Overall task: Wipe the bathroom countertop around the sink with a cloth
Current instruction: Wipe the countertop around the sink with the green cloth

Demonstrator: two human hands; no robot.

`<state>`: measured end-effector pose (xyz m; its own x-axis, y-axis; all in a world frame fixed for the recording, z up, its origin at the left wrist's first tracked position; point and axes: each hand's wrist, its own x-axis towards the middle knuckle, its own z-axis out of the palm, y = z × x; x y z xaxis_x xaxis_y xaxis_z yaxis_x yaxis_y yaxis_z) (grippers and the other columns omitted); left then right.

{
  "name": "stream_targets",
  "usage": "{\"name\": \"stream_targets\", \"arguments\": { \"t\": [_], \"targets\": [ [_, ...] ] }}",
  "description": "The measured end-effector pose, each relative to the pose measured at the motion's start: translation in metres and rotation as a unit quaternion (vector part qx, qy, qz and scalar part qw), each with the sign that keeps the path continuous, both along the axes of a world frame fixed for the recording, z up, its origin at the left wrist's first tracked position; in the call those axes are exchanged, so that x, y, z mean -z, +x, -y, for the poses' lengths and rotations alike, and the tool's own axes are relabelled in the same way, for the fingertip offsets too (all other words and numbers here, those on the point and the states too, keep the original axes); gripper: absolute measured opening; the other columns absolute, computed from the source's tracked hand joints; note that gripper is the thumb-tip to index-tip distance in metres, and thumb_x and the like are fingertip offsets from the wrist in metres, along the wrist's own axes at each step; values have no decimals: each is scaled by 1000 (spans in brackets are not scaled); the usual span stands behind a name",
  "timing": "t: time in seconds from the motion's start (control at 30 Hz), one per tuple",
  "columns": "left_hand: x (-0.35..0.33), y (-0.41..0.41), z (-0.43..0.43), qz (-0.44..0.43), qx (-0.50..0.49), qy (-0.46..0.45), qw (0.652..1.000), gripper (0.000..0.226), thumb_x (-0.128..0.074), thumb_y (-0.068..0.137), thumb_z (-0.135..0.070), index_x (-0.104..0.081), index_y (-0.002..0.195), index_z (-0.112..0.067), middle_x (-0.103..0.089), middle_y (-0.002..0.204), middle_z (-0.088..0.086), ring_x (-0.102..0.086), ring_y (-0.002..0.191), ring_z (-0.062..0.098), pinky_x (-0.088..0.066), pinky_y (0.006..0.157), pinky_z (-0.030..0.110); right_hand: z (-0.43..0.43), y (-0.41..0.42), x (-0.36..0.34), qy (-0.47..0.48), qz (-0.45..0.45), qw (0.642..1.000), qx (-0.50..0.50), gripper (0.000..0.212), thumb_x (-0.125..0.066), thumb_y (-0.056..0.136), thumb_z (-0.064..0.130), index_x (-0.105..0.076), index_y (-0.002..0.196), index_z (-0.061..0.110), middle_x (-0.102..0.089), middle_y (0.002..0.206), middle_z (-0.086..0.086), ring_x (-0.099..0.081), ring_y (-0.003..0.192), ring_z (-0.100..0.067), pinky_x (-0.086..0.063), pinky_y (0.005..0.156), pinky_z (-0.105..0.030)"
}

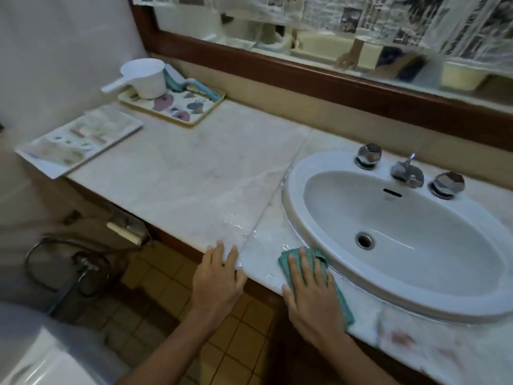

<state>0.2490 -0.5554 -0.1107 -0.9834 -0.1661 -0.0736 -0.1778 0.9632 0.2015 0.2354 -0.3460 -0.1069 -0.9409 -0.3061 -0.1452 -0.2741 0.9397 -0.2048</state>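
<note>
While left hand (219, 276) rests flat on the wet marble countertop (194, 176) edge, fingers straight and slightly apart, right hand (313, 290) presses the folded teal cloth (345, 305) down, fingers spread, touching the sink (416, 300) rim. Newspaper (416, 12) print is too blurred to read.

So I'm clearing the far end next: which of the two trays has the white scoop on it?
The flowered tray at the back; the scoop stands on it. The white tray, nearer the front, holds only flat things.
</note>
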Motion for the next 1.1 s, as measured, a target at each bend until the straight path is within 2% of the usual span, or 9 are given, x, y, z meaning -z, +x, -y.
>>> {"name": "stream_targets", "arguments": {
  "t": [0.17,0.33,0.47,0.6,0.73,0.83,0.97,1.03,1.1],
  "targets": [
    [-1,-3,11,-94,17,41,995,40,-52,77,-37,-73,106,-19,-67,109,8,-65,91,24,-54,59,30,34,-38,1,-6,-14,1000,-2,66,-10,91,50,9,152,33,18,158,5,5,148,-20,4,118,-39],
    [-10,-38,61,-207,-6,155,966,14,-56,75,-24,-68,80,-26,-62,84,-13,-61,71,9,-49,50,26,78,-97,4,-7,-15,1000,14,66,-16,90,44,-8,153,31,4,160,5,-10,148,-21,-7,117,-39],
    [-17,-93,161,-252,-130,154,946,21,-54,80,-19,-70,94,-18,-61,107,-3,-59,99,18,-49,75,31,119,-145,6,4,-17,998,55,68,-14,88,43,-13,154,25,-7,162,-3,-16,146,-28,-13,116,-45],
    [1,-133,244,-183,-277,98,938,30,-58,89,-17,-64,118,-18,-46,136,8,-41,124,33,-35,102,47,154,-202,6,6,-11,997,80,66,-16,92,45,-8,154,23,1,162,-4,-8,147,-29,-8,117,-47],
    [14,-146,256,-200,-306,76,928,28,-56,89,-17,-62,115,-19,-46,137,6,-36,127,33,-29,104,48,205,-202,3,-33,13,990,133,71,-24,95,51,2,154,21,15,160,-5,9,147,-28,0,119,-46],
    [18,-146,255,-218,-323,94,916,29,-54,86,-12,-64,113,-19,-47,137,6,-36,128,34,-27,106,47,255,-141,3,-90,20,996,3,69,-26,96,49,3,154,23,17,160,-5,11,147,-24,5,118,-43],
    [18,-145,257,-224,-323,97,914,29,-54,86,-13,-65,112,-19,-47,136,4,-36,126,32,-27,105,43,229,-108,2,-94,15,983,-157,61,-35,95,40,-19,152,29,-5,162,3,-14,147,-24,-7,118,-40],
    [19,-146,254,-223,-327,99,913,29,-53,85,-14,-65,112,-19,-48,136,3,-37,126,31,-28,104,43,183,-128,7,-73,3,987,-140,59,-33,95,41,-17,152,34,-5,162,8,-14,147,-21,-9,116,-37],
    [20,-146,254,-229,-329,97,911,29,-54,85,-14,-65,112,-18,-48,136,3,-37,125,32,-28,102,42,147,-165,8,-41,-17,998,-53,59,-29,95,41,-19,152,33,-9,162,6,-15,147,-23,-14,114,-37]
  ]
}}
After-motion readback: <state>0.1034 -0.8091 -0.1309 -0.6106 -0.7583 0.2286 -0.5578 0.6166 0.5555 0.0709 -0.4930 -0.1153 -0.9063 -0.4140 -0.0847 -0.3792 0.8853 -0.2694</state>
